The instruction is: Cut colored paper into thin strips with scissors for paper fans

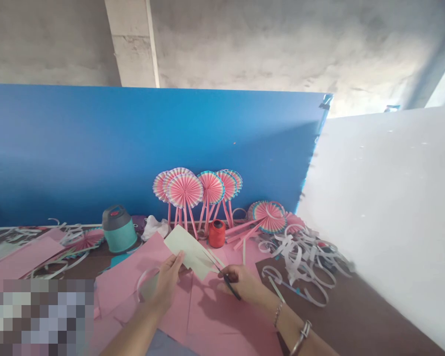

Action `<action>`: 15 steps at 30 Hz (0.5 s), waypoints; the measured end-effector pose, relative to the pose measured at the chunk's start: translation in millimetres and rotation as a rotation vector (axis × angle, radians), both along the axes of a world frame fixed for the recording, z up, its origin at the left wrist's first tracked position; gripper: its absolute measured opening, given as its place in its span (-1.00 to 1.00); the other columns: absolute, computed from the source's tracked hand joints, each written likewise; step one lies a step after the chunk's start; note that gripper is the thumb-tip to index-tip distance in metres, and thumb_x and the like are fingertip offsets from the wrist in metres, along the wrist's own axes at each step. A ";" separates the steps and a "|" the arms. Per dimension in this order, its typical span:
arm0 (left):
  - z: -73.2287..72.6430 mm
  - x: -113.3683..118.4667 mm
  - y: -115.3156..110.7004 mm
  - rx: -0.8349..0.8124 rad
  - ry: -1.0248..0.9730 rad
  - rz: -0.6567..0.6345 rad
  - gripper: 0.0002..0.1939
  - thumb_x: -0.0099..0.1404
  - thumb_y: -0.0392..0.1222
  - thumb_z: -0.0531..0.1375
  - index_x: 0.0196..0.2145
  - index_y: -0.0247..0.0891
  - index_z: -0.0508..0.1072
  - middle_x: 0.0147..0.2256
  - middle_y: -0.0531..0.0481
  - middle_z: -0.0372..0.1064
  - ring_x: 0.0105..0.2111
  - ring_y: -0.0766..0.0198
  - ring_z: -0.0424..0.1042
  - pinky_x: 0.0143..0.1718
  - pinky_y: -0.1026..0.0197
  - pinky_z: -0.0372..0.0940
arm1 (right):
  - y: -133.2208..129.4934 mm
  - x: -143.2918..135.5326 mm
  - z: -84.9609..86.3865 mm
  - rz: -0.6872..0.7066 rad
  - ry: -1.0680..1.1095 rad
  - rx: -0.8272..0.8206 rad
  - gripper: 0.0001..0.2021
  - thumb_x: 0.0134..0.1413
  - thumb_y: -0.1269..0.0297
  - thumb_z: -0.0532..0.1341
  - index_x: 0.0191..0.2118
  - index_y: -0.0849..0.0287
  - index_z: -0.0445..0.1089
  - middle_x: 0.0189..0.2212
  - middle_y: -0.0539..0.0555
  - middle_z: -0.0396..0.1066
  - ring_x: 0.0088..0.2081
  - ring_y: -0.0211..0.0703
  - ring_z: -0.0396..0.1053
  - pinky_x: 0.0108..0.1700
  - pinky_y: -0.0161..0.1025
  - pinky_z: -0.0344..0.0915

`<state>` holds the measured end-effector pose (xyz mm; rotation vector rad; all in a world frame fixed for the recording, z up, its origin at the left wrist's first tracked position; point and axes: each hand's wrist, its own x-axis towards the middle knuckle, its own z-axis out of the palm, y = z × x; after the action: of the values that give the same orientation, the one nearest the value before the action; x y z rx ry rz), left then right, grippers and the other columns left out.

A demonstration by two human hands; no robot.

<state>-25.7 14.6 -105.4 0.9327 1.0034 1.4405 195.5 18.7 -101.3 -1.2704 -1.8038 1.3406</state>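
My left hand [171,272] pinches the near edge of a pale green sheet of paper [187,247], held tilted above the pink sheets. In my right hand [241,283] is a pair of scissors [230,284] with dark handles. Its blades reach along the right side of the pale green paper, where a narrow strip [215,257] stands apart from the sheet. Whether the blades are parted is hard to make out. Large pink paper sheets [203,316] lie on the table under both hands.
Pleated pink paper fans [185,190] lean on the blue board [244,133]. Before them stands a red thread spool [217,235]. Curled white paper strips [296,252] pile up at right. A teal and grey container [119,232] is at left, near more pink paper [29,254].
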 end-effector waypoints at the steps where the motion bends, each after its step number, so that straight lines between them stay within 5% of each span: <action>1: -0.2 0.0 0.4 -0.002 -0.002 0.001 -0.57 0.09 0.13 0.23 -0.23 -0.26 0.52 -0.22 -0.14 0.53 -0.22 0.05 0.50 -0.24 0.13 0.38 | 0.2 0.0 -0.7 0.000 0.007 0.000 -0.65 -0.27 0.16 0.34 -0.30 0.27 0.44 -0.64 -0.10 0.20 -0.60 -0.38 0.05 -0.58 -0.41 0.00; 15: 7.2 2.2 -3.0 -0.032 0.009 0.013 -0.54 0.06 0.16 0.24 -0.25 -0.28 0.52 -0.20 -0.17 0.53 -0.22 0.03 0.50 -0.25 0.13 0.39 | 0.9 -0.3 -2.3 -0.030 0.016 -0.037 -0.63 -0.33 0.12 0.35 -0.34 0.24 0.43 -0.68 -0.13 0.18 -0.64 -0.39 0.01 -0.60 -0.39 -0.04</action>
<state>-23.5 11.6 -98.2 0.9113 1.0383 1.4281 195.2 19.7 -103.6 -1.2972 -1.7496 1.3697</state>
